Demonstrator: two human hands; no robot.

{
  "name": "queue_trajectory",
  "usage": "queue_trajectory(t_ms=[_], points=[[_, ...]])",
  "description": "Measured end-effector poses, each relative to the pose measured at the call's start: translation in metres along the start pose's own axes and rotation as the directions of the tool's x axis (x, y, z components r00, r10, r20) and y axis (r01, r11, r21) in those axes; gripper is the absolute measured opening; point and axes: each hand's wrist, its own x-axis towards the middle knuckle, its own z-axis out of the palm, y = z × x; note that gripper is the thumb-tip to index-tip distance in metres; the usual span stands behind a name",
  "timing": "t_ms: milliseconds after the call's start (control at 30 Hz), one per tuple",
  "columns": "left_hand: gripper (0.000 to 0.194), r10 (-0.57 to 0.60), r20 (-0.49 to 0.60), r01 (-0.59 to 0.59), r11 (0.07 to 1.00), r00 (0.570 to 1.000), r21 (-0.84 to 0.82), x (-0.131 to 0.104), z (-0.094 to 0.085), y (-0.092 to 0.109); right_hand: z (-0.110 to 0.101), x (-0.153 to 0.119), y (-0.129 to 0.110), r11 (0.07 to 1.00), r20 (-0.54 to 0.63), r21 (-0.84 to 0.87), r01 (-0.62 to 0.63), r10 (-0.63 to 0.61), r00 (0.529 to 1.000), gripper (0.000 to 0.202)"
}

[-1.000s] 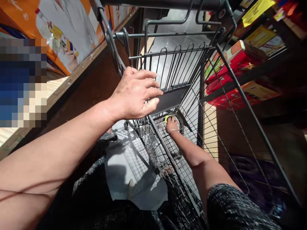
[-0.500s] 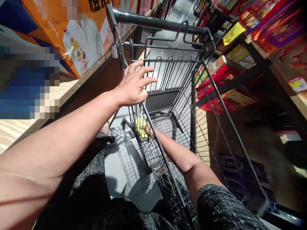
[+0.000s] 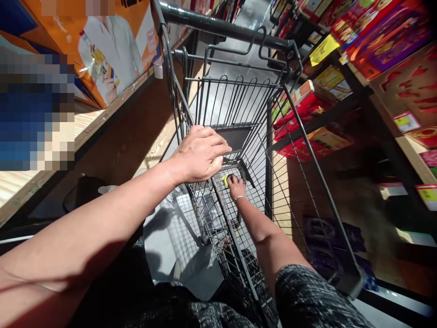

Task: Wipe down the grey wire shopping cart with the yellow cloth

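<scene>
A dark wire shopping cart [image 3: 321,182] stands tipped in my view, its handle bar [image 3: 221,26] at the top. My left hand [image 3: 201,152] rests on the near side rim, fingers curled over the rail. Deep inside the basket, my right hand [image 3: 237,187] is low near the wire floor, with a bracelet at its wrist. Its fingers press on a crumpled yellow cloth [image 3: 225,179], of which only a small part shows past the fingers.
Shelves with red packages [image 3: 303,111] and a yellow price tag [image 3: 324,50] line the right side. On the left stand large orange cartons [image 3: 64,41] on a wooden ledge [image 3: 99,120]. Grey floor [image 3: 160,255] lies below the cart.
My left hand has come down along the rim, its spread fingers now closed over the rail. My right hand has moved with the yellow cloth from the near side wall further into the basket.
</scene>
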Motion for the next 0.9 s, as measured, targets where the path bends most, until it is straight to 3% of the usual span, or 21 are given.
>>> queue_trajectory(t_ms=[100, 200, 267, 333, 400, 433, 500, 567, 667, 767, 833, 900], points=[[0.039, 0.002, -0.041, -0.002, 1.0, 0.999, -0.003, 0.001, 0.003, -0.002, -0.038, 0.011, 0.044, 0.986, -0.055, -0.137, -0.093, 0.086, 0.995, 0.05], [0.04, -0.002, -0.036, 0.002, 1.0, 0.999, -0.007, 0.0, 0.004, -0.002, -0.1, 0.018, 0.076, 0.933, -0.274, -0.341, -0.115, 0.018, 0.961, 0.046], [0.041, -0.002, -0.028, 0.001, 1.0, 1.0, -0.01, -0.001, 0.004, -0.003, -0.147, 0.02, 0.089, 0.911, -0.485, -0.378, -0.162, -0.045, 0.874, 0.047], [0.042, 0.012, -0.036, -0.012, 1.0, 0.999, -0.009, -0.001, 0.003, -0.004, -0.184, 0.023, 0.096, 0.911, -0.642, -0.336, -0.24, -0.034, 0.766, 0.05], [0.042, 0.03, -0.053, -0.031, 1.0, 0.998, -0.005, -0.001, 0.002, -0.006, -0.199, 0.027, 0.1, 0.911, -0.688, -0.306, -0.278, -0.01, 0.725, 0.053], [0.042, 0.035, -0.059, -0.035, 0.999, 0.998, -0.001, -0.001, 0.002, -0.007, -0.196, 0.03, 0.1, 0.909, -0.674, -0.317, -0.271, -0.015, 0.739, 0.053], [0.042, 0.027, -0.05, -0.027, 1.0, 0.998, 0.009, 0.0, 0.002, -0.008, -0.17, 0.036, 0.099, 0.901, -0.591, -0.375, -0.218, -0.051, 0.805, 0.05], [0.042, 0.009, -0.027, -0.009, 1.0, 1.0, 0.02, 0.0, 0.003, -0.009, -0.124, 0.038, 0.094, 0.894, -0.465, -0.421, -0.154, -0.067, 0.883, 0.048], [0.041, 0.003, -0.015, -0.003, 0.999, 1.0, 0.035, 0.001, 0.004, -0.01, -0.045, 0.034, 0.08, 0.919, -0.256, -0.377, -0.119, 0.02, 0.966, 0.048], [0.038, 0.0, -0.015, 0.0, 1.0, 1.0, 0.031, 0.001, 0.006, -0.011, 0.014, 0.021, 0.057, 0.954, -0.12, -0.188, -0.232, 0.212, 0.97, 0.052], [0.037, -0.02, 0.002, 0.02, 1.0, 1.0, 0.018, 0.002, 0.007, -0.012, 0.034, 0.011, 0.036, 0.944, -0.077, -0.03, -0.329, 0.326, 0.942, 0.057], [0.036, -0.046, 0.017, 0.046, 0.999, 0.999, 0.012, 0.003, 0.008, -0.012, 0.041, 0.002, 0.011, 0.94, -0.032, 0.084, -0.33, 0.333, 0.942, 0.063]])
